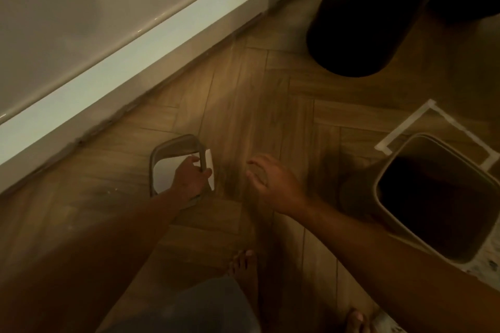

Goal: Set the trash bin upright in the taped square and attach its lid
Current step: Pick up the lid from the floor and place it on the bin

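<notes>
Dim warm light, view looks down at a herringbone wood floor (243,105). The person's left hand (189,178) is down on the lid (173,143), a grey-beige frame with a white swing flap, lying on the floor near the white cabinet base (113,73). Fingers (193,161) curl over the frame's right edge, thumb on the outer side by the white flap, so it has a closed grip on the lid rim. The right hand (273,184) hovers over bare floor just right of the lid, palm down, fingers spread and loosely bent, holding nothing, not touching the lid. The trash bin (438,203) stands mouth-up at the right, open top dark inside, no lid on it. White tape square (405,124) is on the floor behind it; the bin covers the near part of the square, the far corner and two sides show past its rim. Cannot tell whether the base sits fully inside the tape. Bin and lid are well apart. A large dark cylinder (359,24) stands beyond, upper right. Bare feet (243,265) at the bottom edge, grey fabric beside them.
</notes>
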